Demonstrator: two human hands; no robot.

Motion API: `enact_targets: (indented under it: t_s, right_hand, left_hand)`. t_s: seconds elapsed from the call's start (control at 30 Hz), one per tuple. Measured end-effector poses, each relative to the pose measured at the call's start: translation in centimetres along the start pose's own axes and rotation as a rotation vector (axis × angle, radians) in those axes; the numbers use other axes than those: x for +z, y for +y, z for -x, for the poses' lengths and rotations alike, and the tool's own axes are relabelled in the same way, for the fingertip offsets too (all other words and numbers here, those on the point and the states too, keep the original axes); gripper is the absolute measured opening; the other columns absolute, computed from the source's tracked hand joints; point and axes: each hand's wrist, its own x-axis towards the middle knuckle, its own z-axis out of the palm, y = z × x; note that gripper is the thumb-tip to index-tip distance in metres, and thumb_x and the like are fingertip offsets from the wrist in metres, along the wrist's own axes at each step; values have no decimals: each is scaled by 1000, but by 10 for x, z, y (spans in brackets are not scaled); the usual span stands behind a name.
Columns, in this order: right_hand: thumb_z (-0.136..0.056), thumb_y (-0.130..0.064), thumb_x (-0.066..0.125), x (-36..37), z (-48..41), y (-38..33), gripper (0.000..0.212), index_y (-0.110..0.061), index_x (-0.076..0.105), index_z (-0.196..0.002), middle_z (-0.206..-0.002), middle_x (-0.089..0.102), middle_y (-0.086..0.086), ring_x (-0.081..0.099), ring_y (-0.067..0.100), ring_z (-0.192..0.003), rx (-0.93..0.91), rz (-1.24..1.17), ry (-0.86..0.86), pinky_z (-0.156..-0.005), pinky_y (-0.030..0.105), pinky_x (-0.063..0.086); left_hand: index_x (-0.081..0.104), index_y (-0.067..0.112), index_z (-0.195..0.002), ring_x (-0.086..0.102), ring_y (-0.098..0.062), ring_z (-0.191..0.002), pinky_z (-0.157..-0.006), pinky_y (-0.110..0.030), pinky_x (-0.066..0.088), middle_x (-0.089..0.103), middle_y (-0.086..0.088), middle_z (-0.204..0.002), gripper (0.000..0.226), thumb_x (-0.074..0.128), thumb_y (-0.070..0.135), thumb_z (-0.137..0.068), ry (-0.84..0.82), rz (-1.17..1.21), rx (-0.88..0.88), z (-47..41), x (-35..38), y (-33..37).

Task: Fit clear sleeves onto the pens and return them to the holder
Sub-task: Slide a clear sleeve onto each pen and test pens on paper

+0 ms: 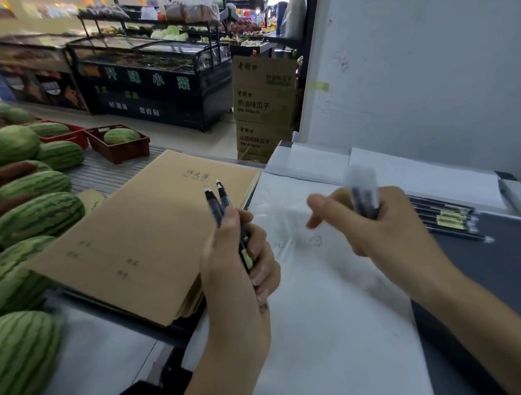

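Observation:
My left hand [241, 258] grips two black pens [216, 203] whose white tips point up and away over the brown notebooks. My right hand [370, 219] holds another black pen [364, 198] upright; its upper end is blurred and looks covered by a clear or white sleeve. The right index finger points left. Several more black pens with yellow labels [445, 217] lie in a row on the grey surface just right of my right hand. No pen holder is plainly visible.
A stack of brown notebooks [141, 241] lies to the left. A white sheet [333, 313] covers the counter under my hands. Watermelons [30, 213] line the left edge. A white open box [401, 167] stands behind, against a white wall. Cardboard cartons [264, 107] are stacked beyond.

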Motion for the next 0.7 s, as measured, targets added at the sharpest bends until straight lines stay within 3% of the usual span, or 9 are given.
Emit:
enact_targets:
  t_s: [0.1,0.2,0.3,0.37,0.43,0.5,0.53,0.6,0.7]
  right_hand:
    - [-95,-44,70,3,5,0,33,-12,74,-89,-56,53,-3,38,17,-52,-120,324,-135,-50,25,36]
    - [-98,-21,58,11,7,0,16,-15,72,-102,-82,71,4,63,20,-73,-146,635,-307,-73,38,53]
    - [-89,-20,51,13,6,-4,32,-28,67,-115,-101,74,-2,65,16,-87,-170,834,-410,-81,34,52]
    - [-88,-22,50,14,5,-5,29,-30,66,-112,-101,72,-6,63,15,-88,-196,866,-422,-81,34,52]
    - [-89,-23,50,15,5,-2,17,-33,63,-94,-86,66,-10,56,13,-77,-198,826,-422,-74,33,49]
    - [-97,-25,59,14,7,2,21,-38,58,-80,-73,57,-12,47,5,-65,-191,670,-401,-66,32,43]
    - [-101,-32,63,13,7,3,23,-32,58,-78,-69,54,-7,41,2,-63,-166,560,-369,-63,34,41]
    - [-94,-54,66,8,4,1,38,-18,67,-83,-62,51,0,39,4,-60,-60,338,-235,-56,34,38]
    - [-83,-54,79,-3,-3,-5,32,-24,80,-94,-56,38,-6,31,9,-47,108,-14,-6,-46,17,29]
  left_hand:
    - [47,13,-88,24,-5,-35,-30,-15,20,39,1,-66,25,52,35,-97,36,-14,22,-3,-1,0]
    - [42,13,-84,25,-6,-35,-31,-17,20,37,0,-65,26,55,30,-98,37,8,16,-3,-3,1]
    - [38,13,-81,25,-7,-32,-30,-16,22,32,-1,-61,29,59,27,-94,44,15,10,-4,-3,3]
    - [36,13,-79,24,-9,-32,-30,-16,23,29,-2,-61,33,62,30,-92,44,-16,2,-3,-2,4]
    - [36,13,-78,22,-9,-33,-31,-16,22,28,-2,-61,38,65,33,-90,65,-55,6,-1,-1,4]
    - [37,12,-78,21,-10,-34,-33,-15,20,30,-2,-61,40,68,37,-88,78,-55,13,-1,0,4]
    - [39,12,-79,20,-10,-35,-33,-15,19,32,-2,-62,39,68,38,-87,78,-40,5,-1,0,5]
    - [47,11,-87,22,-9,-35,-33,-14,20,34,-2,-64,33,64,39,-88,64,18,-28,-1,0,6]
    - [54,8,-95,24,-8,-35,-31,-12,24,36,-2,-64,26,56,34,-95,36,61,-36,-1,-3,5]
